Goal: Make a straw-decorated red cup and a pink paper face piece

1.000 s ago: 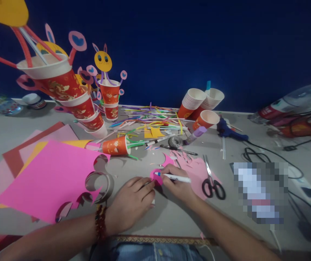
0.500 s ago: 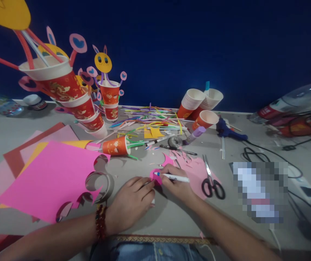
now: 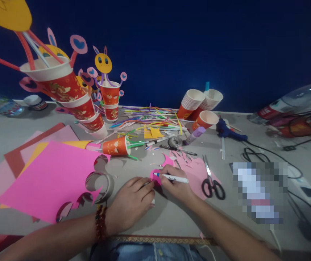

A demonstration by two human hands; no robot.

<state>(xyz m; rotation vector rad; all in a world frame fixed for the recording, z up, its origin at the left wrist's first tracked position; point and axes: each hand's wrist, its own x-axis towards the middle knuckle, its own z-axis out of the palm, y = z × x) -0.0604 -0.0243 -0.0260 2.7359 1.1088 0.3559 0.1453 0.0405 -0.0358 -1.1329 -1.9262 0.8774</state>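
Observation:
My right hand (image 3: 177, 185) is closed round a white acrylic marker (image 3: 175, 178) with a blue tip. The tip touches a small bright pink paper cutout (image 3: 156, 175) near the table's front. From the left, my left hand (image 3: 133, 199), with a beaded bracelet on its wrist, grips the cutout's edge with bent fingers, which partly cover it. A small pale object shows under that hand; its kind is hidden. Pink paper scraps (image 3: 189, 165) lie just beyond my right hand. Black-handled scissors (image 3: 212, 183) rest to its right.
Bright pink paper sheets (image 3: 49, 177) and a tape roll (image 3: 107, 186) lie left. Stacked cup figures (image 3: 71, 90) rise behind them. Pipe cleaners (image 3: 147, 117), an orange cup (image 3: 116, 145) and stacked cups (image 3: 192, 101) stand farther back. A blue glue gun (image 3: 228, 130) trails its cord right.
The marker's tip has shifted very slightly left over the pink cutout, with my right hand still round it. My left hand stays in place.

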